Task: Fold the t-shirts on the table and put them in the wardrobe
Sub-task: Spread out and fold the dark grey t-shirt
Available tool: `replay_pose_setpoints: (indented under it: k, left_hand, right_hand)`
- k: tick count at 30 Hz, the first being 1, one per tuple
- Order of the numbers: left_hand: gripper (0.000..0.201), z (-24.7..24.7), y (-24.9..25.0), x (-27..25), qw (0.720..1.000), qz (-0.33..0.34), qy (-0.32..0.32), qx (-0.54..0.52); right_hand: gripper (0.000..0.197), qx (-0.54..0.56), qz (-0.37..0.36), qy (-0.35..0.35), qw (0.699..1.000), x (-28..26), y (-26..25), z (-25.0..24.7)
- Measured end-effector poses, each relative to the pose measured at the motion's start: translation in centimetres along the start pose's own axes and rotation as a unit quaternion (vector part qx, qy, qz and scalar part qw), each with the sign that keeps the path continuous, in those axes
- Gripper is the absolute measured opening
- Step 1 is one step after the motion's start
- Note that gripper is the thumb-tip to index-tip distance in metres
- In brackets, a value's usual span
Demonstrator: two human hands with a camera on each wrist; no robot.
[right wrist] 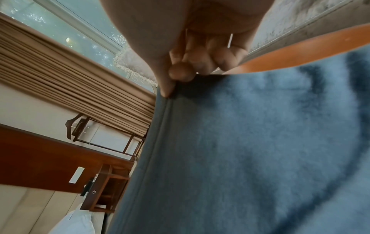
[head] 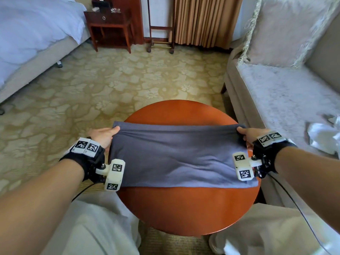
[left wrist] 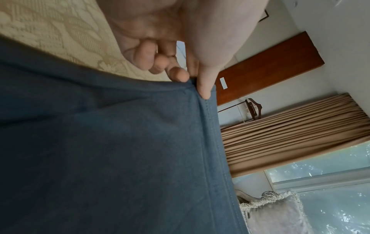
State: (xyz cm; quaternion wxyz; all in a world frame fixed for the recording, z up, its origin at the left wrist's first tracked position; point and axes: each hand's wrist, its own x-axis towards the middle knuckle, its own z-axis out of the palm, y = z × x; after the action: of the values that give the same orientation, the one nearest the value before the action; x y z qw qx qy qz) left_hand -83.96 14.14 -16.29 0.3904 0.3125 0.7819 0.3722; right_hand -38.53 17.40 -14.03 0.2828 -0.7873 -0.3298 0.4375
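Observation:
A grey-blue t-shirt (head: 176, 155) lies partly folded as a wide band across the round red-brown wooden table (head: 184, 208). My left hand (head: 104, 135) pinches its far left corner between thumb and fingers, seen close in the left wrist view where the thumb (left wrist: 204, 85) presses the hemmed edge of the t-shirt (left wrist: 120, 150). My right hand (head: 250, 135) pinches the far right corner; in the right wrist view the thumb and fingertips (right wrist: 180, 72) clamp the t-shirt (right wrist: 240, 150) at its seam. The far edge is lifted slightly off the table.
A grey sofa (head: 285, 92) with a fringed cushion (head: 287, 30) stands to the right, white crumpled cloth (head: 323, 135) on its seat. A bed (head: 33, 37) is at the left, a dark wooden nightstand (head: 110, 28) and brown curtains (head: 204, 21) beyond. Patterned carpet (head: 119, 85) lies between.

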Motion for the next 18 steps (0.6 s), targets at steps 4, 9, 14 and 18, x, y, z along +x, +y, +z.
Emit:
replay_pose_setpoints:
  k: [4,9,14,18]
  left_hand:
    - [0.035,0.2,-1.0,1.5,1.000,-0.006,0.003,-0.001]
    - [0.028,0.5,-0.8,0.8,0.999,-0.003,0.029,-0.029]
    - [0.045,1.2,0.5,-1.4,0.994,0.087,0.068,0.005]
    - [0.026,2.1,1.0,-4.3,0.969,0.203,-0.016,0.142]
  right_hand:
    - [0.047,-0.064,-0.032,0.041,0.997,2.2,0.3,0.6]
    - [0.022,-0.004,-0.021,0.017,1.000,1.1,0.1,2.5]
    - [0.021,0.018,-0.059,0.072,0.995,-1.3,-0.5,2.1]
    - [0.023,-0.136,-0.107,-0.007,0.985,-4.5,-0.7,3.1]
